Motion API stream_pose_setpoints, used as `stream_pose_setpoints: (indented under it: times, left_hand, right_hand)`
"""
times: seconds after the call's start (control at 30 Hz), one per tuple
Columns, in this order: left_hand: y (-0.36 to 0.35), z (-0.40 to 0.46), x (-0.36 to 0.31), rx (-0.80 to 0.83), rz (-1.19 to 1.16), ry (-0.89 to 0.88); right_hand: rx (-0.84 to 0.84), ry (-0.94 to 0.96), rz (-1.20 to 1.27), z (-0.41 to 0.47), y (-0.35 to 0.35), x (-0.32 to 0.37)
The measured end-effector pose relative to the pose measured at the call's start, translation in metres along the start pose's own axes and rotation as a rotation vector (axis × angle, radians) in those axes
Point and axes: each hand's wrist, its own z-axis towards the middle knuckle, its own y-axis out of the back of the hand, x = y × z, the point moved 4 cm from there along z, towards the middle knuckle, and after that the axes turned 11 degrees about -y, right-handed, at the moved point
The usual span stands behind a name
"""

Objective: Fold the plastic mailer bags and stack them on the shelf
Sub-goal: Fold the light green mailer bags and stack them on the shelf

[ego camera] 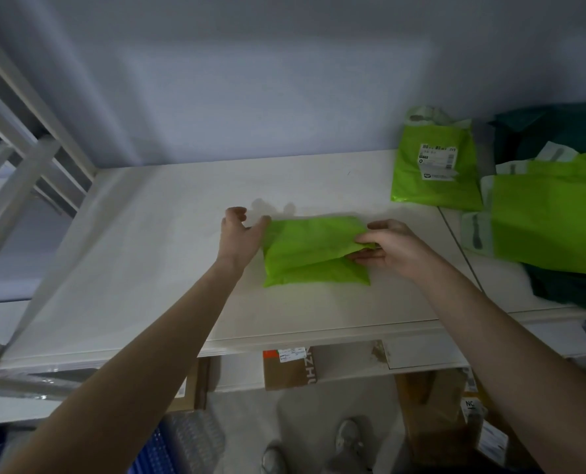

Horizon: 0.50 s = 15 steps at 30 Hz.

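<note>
The right hand (387, 246) pinches the folded flap of the bag (314, 251) on the shelf (148, 251), the left hand (240, 234) apparently open at its far edge; crease flat before stacking.

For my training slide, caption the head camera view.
Right hand pinches a fold in a green mailer on the white shelf; left hand touches its edge.

- The lime-green mailer bag (314, 251) I'm folding lies flat mid-shelf (141, 254), doubled over, a crease running across it.
- A second green mailer bag (437, 169), with white printed labels, rests at the back right against the wall.
- More green bags (551, 220) lie overlapped at the right edge.
</note>
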Motion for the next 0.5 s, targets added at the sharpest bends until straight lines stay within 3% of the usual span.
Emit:
stream_pose_setpoints:
  times: [0.07, 0.2, 0.5]
  left_hand:
    - [0.005, 0.002, 0.006, 0.018, 0.065, 0.086]
    - [0.004, -0.013, 0.008, 0.277, 0.049, 0.310]
    - [-0.002, -0.025, -0.002, 0.253, -0.235, 0.144]
  right_hand:
    - [0.038, 0.004, 0.029, -0.003, -0.002, 0.000]
    - [0.057, 0.004, 0.021, -0.007, -0.004, 0.000]
    - [-0.032, 0.063, -0.083, -0.012, -0.002, -0.004]
